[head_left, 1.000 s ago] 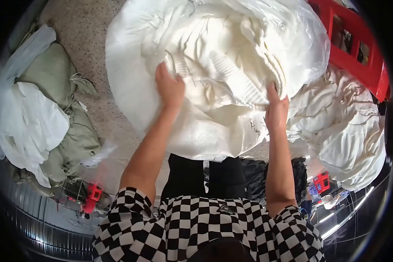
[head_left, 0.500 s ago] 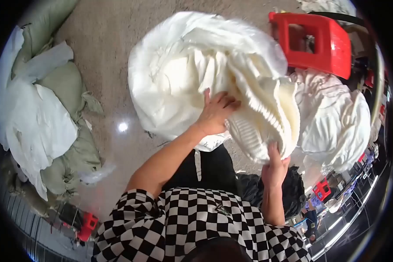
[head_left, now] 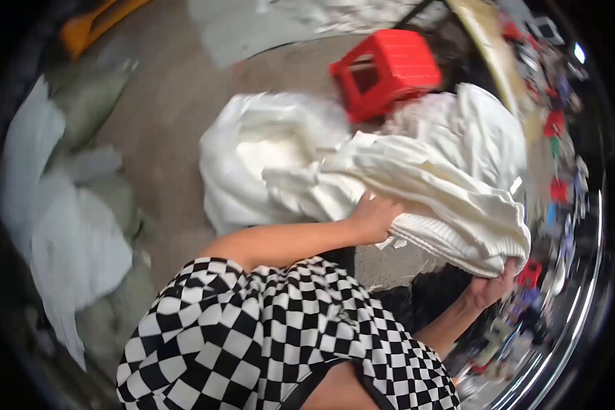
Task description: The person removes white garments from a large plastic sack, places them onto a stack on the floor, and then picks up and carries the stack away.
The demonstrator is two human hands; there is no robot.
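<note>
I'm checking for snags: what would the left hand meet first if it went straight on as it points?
The left hand would likely meet the cream knitwear it holds, directly ahead; depth is unclear.

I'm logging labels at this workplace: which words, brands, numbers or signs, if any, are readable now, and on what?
No text is readable.
White knit garment: no lettering visible.
White sack: none legible.
Red stool: none legible.
Checkered shirt: any chest mark is too blurred.
Background clutter at right: too small and blurred.

Cream garments pulled farther out of white sack, stretched rightward; right hand farther from sack.
</note>
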